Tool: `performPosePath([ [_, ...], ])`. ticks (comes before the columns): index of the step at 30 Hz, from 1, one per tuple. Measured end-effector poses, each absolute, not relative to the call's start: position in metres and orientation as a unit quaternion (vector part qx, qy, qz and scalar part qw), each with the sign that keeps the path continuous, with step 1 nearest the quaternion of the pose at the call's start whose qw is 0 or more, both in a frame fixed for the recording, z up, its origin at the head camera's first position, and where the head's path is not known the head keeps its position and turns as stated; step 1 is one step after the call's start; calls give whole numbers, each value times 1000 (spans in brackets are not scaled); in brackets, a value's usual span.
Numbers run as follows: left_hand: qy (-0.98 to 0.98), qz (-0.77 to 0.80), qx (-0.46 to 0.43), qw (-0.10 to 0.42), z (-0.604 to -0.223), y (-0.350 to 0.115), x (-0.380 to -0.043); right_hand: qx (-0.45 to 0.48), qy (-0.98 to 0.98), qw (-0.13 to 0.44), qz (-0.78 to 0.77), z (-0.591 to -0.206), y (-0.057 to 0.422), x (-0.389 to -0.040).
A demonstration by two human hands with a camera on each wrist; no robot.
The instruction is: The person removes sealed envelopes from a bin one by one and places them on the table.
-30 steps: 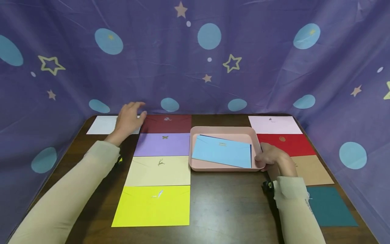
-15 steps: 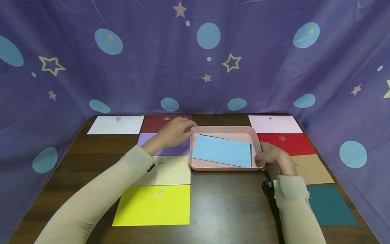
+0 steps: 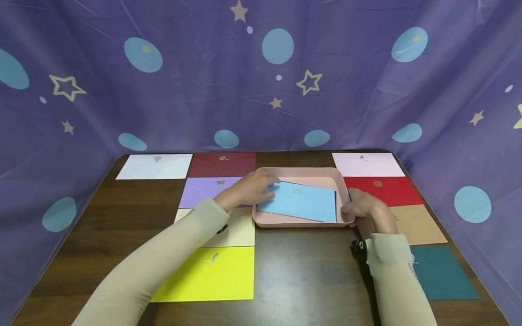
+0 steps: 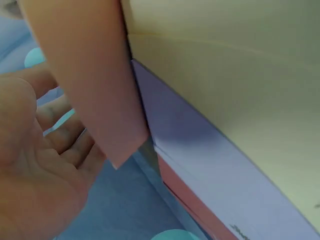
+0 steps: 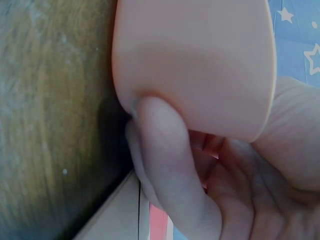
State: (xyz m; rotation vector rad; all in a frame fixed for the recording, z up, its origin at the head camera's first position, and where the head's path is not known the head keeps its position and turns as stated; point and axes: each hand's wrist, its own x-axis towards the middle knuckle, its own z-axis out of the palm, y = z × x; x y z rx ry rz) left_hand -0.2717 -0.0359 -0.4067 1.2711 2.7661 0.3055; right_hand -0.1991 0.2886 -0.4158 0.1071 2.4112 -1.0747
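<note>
From my remote seat I see the left hand [image 3: 250,186] over the left end of the pink tray [image 3: 303,224], its fingers loosely extended and holding nothing; whether the fingertips touch the light-blue envelope [image 3: 303,203] I cannot tell; that envelope lies slightly askew inside the tray, a darker edge showing beneath it; the right hand [image 3: 364,206] grips the tray's near right corner; left of the tray I count, far to near, maroon [image 3: 224,164], lavender [image 3: 204,190], cream [image 3: 240,228] and yellow envelopes [image 3: 216,280]; a white envelope [image 3: 152,167] lies beside the maroon one.
</note>
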Motion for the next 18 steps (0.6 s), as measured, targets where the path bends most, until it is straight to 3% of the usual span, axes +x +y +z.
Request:
performPosePath([
  [18, 921, 25, 386, 41, -420, -29, -277, 30, 885, 247, -394, -416, 289, -199],
])
